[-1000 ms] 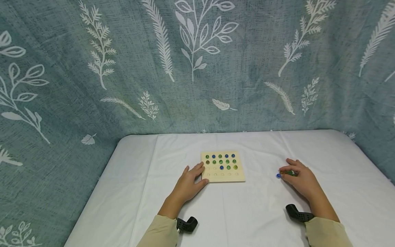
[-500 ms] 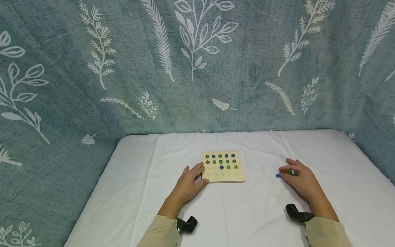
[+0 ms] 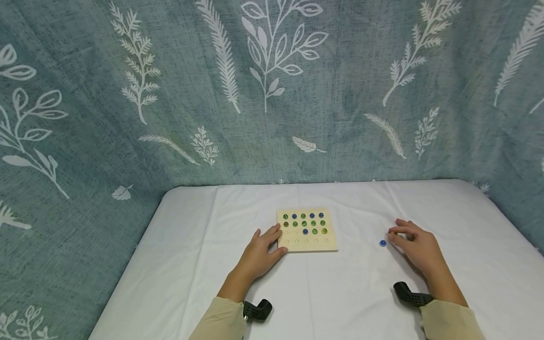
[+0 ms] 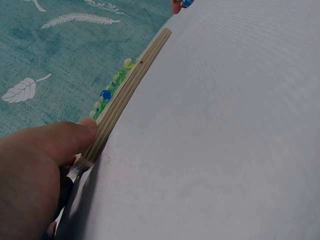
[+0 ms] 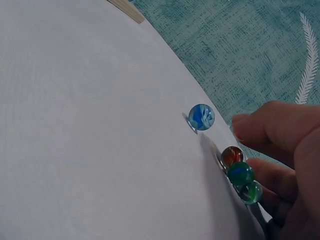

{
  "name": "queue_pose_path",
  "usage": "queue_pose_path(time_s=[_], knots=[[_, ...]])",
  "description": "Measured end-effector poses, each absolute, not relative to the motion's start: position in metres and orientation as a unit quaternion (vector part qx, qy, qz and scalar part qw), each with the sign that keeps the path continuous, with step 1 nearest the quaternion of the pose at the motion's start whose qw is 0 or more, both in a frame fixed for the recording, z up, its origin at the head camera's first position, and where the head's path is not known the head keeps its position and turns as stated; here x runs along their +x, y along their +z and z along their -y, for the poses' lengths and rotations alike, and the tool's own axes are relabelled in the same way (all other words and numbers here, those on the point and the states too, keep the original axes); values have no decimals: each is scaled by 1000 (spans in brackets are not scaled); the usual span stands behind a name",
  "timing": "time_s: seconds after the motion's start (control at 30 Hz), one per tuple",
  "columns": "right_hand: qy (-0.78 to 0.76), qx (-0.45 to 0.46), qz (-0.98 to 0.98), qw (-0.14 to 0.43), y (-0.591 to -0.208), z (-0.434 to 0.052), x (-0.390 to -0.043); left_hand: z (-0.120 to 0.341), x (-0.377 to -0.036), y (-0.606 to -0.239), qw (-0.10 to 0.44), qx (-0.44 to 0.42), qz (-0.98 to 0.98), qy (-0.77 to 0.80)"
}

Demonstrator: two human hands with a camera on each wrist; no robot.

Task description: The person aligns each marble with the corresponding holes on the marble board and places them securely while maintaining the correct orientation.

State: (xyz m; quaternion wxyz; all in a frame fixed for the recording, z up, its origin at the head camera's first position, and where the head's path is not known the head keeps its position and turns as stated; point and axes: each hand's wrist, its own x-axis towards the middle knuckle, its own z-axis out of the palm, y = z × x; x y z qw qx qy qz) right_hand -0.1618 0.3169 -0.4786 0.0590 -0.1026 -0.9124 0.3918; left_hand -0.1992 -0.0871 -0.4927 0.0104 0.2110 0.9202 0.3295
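A wooden marble board (image 3: 307, 245) lies flat, glass marbles filling its two back rows and the right part of the third. Its left edge and near-left corner are touched by my left hand (image 3: 258, 251), fingers fairly straight, thumb (image 4: 75, 137) on the corner. Well to the right, my right hand (image 3: 414, 245) bends loosely over a red-brown marble (image 5: 233, 156) and two green marbles (image 5: 241, 173). These sit beside its fingers, and the thumb (image 5: 250, 127) stands just off them. A blue marble (image 3: 383, 243) rests on the cloth left of the fingertips.
White cloth (image 3: 323, 293) covers the table, with a leaf-patterned teal curtain (image 3: 272, 132) behind it and at the sides. Each wrist carries a black camera mount, one left (image 3: 258, 310) and one right (image 3: 411, 293).
My right fingers have shifted slightly, and the green marbles once visible between thumb and forefinger are now hidden in the head view. My left hand and the board stay put.
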Motion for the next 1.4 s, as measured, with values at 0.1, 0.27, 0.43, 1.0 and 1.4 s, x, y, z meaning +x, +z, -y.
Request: queue_pose_path(time_s=[0.1, 0.27, 0.43, 1.0, 1.4], knots=[[401, -110, 907, 69, -474, -312, -163, 87, -199, -493, 12, 209, -921, 330], [399, -80, 908, 100, -464, -293, -166, 88, -199, -493, 15, 208, -920, 333], [382, -33, 915, 122, -459, -264, -171, 90, -197, -494, 17, 206, -918, 337], [379, 47, 920, 87, -456, -167, -200, 89, -198, -495, 10, 221, -917, 332], [329, 99, 938, 56, -457, -125, -213, 91, -200, -492, 9, 224, -919, 325]])
